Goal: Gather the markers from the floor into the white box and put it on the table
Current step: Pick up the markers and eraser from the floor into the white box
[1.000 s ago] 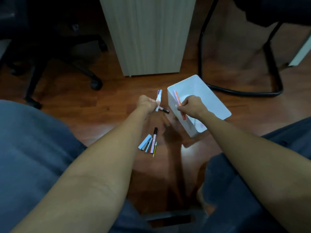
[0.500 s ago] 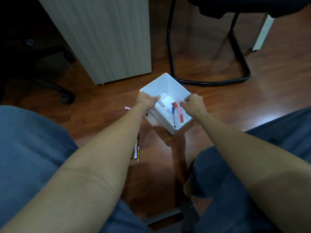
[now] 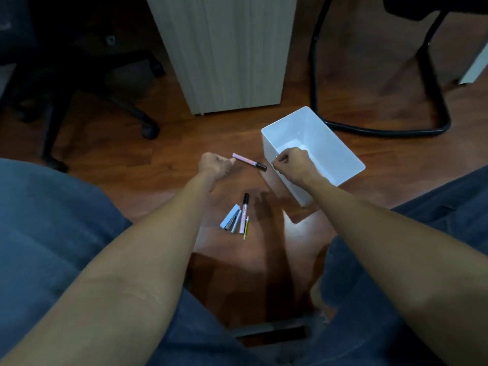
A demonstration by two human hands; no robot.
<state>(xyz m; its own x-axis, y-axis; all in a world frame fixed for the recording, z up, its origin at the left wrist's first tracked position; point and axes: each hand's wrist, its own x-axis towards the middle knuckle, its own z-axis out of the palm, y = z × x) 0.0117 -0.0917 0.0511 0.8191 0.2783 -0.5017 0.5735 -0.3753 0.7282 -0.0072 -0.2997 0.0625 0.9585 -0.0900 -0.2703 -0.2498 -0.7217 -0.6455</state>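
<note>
The white box (image 3: 340,151) stands open on the wooden floor, right of centre. My right hand (image 3: 291,165) is at its near left wall, fingers pinched on the rim; it hides the box's contents. A pink marker with a dark cap (image 3: 248,161) lies on the floor just left of the box. My left hand (image 3: 215,165) has curled fingers, and its tips touch the marker's pink end; a grip does not show. Nearer to me lie a second pink marker with a black cap (image 3: 244,212), two light blue pieces (image 3: 231,220) and a thin yellow pencil (image 3: 246,229).
A wood-grain cabinet panel (image 3: 232,54) stands behind. An office chair base with casters (image 3: 150,132) is at the left. A black tubular chair frame (image 3: 369,130) runs behind the box. My knees in blue jeans (image 3: 52,220) flank the floor patch.
My left hand left the box rim and moved left to the pink marker's end. My right hand stays at the rim. The view swung, so the box sits further right.
</note>
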